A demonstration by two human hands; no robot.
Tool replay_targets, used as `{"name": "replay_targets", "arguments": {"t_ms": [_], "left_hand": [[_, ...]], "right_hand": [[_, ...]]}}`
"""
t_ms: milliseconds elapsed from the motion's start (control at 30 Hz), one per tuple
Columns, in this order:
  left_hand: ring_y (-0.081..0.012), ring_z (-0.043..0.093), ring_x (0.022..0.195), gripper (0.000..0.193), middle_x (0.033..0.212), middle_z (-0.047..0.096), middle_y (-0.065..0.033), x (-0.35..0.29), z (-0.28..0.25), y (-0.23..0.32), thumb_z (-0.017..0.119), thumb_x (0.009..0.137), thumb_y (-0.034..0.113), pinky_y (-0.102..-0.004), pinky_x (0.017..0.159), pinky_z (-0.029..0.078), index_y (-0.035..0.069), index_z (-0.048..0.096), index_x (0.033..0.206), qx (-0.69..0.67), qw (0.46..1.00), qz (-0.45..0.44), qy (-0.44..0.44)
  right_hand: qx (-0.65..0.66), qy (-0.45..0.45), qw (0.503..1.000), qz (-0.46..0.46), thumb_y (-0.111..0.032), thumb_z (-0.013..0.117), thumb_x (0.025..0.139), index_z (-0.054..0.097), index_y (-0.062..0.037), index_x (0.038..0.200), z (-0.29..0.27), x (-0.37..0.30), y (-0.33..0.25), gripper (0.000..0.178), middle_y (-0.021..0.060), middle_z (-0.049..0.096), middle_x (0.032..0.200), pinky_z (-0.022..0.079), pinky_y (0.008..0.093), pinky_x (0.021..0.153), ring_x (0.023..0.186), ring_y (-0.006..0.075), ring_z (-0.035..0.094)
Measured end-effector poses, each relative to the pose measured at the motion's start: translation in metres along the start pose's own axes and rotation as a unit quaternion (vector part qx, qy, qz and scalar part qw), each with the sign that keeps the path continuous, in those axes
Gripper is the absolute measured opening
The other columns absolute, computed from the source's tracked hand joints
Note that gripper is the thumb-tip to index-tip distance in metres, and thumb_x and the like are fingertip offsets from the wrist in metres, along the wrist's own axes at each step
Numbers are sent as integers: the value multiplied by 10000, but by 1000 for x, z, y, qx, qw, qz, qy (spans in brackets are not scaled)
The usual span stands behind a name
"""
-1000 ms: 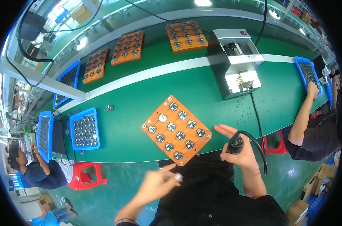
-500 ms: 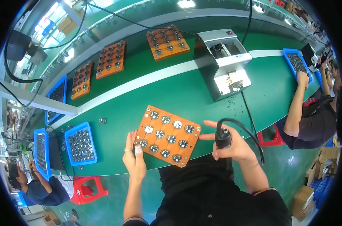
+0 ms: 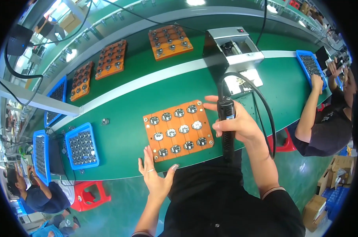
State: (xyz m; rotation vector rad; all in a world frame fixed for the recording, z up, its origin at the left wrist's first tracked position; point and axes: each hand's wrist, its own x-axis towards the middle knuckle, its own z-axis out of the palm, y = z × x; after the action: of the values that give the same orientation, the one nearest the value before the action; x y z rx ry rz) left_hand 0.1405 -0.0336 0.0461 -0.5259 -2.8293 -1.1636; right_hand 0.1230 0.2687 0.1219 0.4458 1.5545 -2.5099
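An orange fixture board [image 3: 162, 126] lies on the green bench in front of me, with several round metal-and-black parts [image 3: 183, 129] seated in rows. My left hand [image 3: 157, 181] is open at the board's near left corner, thumb spread away from the fingers. A black corded electric screwdriver [image 3: 228, 144] is gripped in my right hand [image 3: 244, 122], its thumb across the body and its cable looping up and over. The fingers of that hand reach toward the board's far right corner. Where the screwdriver's tip points I cannot make out.
A silver-and-black machine [image 3: 246, 65] stands beyond my right hand. Three similar filled boards [image 3: 173, 55] sit along the back. Blue trays of small parts [image 3: 97, 165] stand at the left, another [image 3: 298, 52] at the far right. Co-workers sit on both sides.
The board has turned counter-clockwise, its right side swinging away from me. My left hand has come off its left edge and moved nearer. The screwdriver has swung, showing its full body.
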Motion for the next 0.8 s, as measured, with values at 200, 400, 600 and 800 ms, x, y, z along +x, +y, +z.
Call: {"name": "replay_targets", "arguments": {"t_ms": [200,400,600,800], "left_hand": [[-307,587,1254,689,1371,605,-183,2,-3,64,788,832,184,-416,1064,453,-43,500,1415,-176,981,55,-56],[-294,677,1001,396,1032,681,-169,34,68,119,749,915,234,-348,850,508,1,556,1170,-482,635,23,-603],[-373,613,979,499,1038,605,-183,25,88,175,732,792,35,-420,856,478,3,478,1221,-231,902,240,-274],[-357,555,977,553,1131,515,-165,11,125,210,663,766,-42,-452,830,437,18,468,1280,-228,895,364,-122]], "right_hand": [[60,-87,988,-109,0,841,683,535,73,1032,-16,-45,13,470,144,561,882,505,340,503,578,221,641],[113,-152,958,-215,-15,845,704,587,55,1144,-2,-83,5,514,186,677,953,566,345,700,793,252,707],[-79,260,883,-382,29,763,819,496,19,1235,11,-149,9,494,180,635,1123,550,356,883,954,225,684],[12,243,833,-496,55,746,830,450,-35,1160,-26,-151,12,452,166,638,990,565,330,717,769,191,648]]}}
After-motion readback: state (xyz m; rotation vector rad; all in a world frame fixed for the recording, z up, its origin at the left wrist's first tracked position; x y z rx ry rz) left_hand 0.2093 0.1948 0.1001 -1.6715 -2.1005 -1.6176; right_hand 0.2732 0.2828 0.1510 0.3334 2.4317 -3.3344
